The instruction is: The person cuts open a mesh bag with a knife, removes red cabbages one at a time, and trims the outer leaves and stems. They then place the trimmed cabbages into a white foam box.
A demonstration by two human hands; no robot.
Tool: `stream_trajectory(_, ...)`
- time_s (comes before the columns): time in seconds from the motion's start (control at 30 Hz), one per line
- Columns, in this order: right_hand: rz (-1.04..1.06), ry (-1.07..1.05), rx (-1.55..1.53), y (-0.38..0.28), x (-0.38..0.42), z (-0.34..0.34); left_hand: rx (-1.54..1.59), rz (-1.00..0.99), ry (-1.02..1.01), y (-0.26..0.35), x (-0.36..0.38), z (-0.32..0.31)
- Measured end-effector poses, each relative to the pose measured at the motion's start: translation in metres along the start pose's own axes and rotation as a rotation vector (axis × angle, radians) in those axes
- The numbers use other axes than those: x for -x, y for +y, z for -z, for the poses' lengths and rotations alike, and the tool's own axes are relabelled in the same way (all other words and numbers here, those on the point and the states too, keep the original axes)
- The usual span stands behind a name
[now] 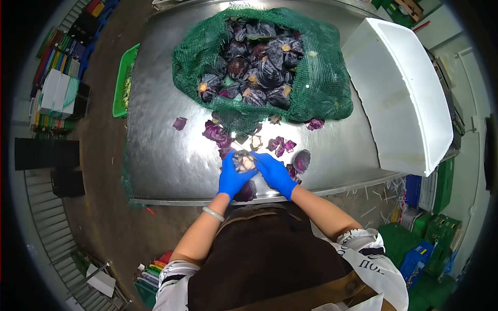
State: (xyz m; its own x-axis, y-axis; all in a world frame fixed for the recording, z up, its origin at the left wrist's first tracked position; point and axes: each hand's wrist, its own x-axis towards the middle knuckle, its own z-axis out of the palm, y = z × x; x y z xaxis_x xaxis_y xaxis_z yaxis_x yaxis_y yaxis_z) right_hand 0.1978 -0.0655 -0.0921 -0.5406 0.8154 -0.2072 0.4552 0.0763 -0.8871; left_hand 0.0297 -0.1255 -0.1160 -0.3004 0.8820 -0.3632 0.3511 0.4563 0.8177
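On the far left we see stacked coloured crates (57, 78) along the floor, then a green tray (123, 80) hanging just beside the left edge of the steel table (161, 150). The table's left half is bare metal, open room from its front lip up to the green net sack (311, 88), which spreads across the far middle and is filled with red cabbages (259, 67). Loose purple leaves (218, 133) lie scattered between the sack and the near edge. On the right a white tub (404, 93) lies tilted over the table's right edge, closing that side. Past it stand green and blue crates (425, 243).

Dark letters show on the white sleeve at lower right, but we cannot read a whole word.

Our left hand (232, 178) and right hand (275, 173), both in blue gloves, meet near the front edge, fingers curled and clamped from both sides on one cabbage (245, 161), held just above the table. Another cabbage piece (302, 160) lies just beside the right hand.
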Motion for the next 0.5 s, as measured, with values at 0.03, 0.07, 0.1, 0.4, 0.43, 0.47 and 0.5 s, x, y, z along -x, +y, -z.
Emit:
stream_trajectory(0.03, 0.048, 0.018, 0.073, -0.005, 0.003, 0.000, 0.003, 0.047, -0.001, 0.005, -0.001, -0.001)
stream_trajectory(0.07, 0.079, 0.026, 0.133, -0.003, -0.001, -0.002, -0.099, 0.030, 0.030, 0.009, -0.001, 0.000)
stream_trajectory(0.1, 0.054, 0.015, 0.169, -0.001, -0.005, -0.003, -0.109, 0.041, 0.029, 0.015, 0.000, 0.000)
stream_trajectory(0.4, -0.029, 0.089, 0.002, 0.034, -0.043, -0.012, 0.008, -0.097, 0.097, -0.005, 0.003, -0.007)
stream_trajectory(0.43, -0.020, 0.105, 0.052, 0.017, -0.035, -0.009, 0.078, -0.107, 0.087, -0.009, 0.008, -0.003)
stream_trajectory(0.47, -0.147, 0.036, 0.195, 0.014, -0.041, -0.003, 0.082, -0.059, -0.003, -0.012, 0.008, 0.007)
stream_trajectory(0.5, -0.136, 0.053, 0.239, 0.022, -0.051, 0.003, 0.128, -0.117, -0.067, -0.014, 0.004, 0.013)
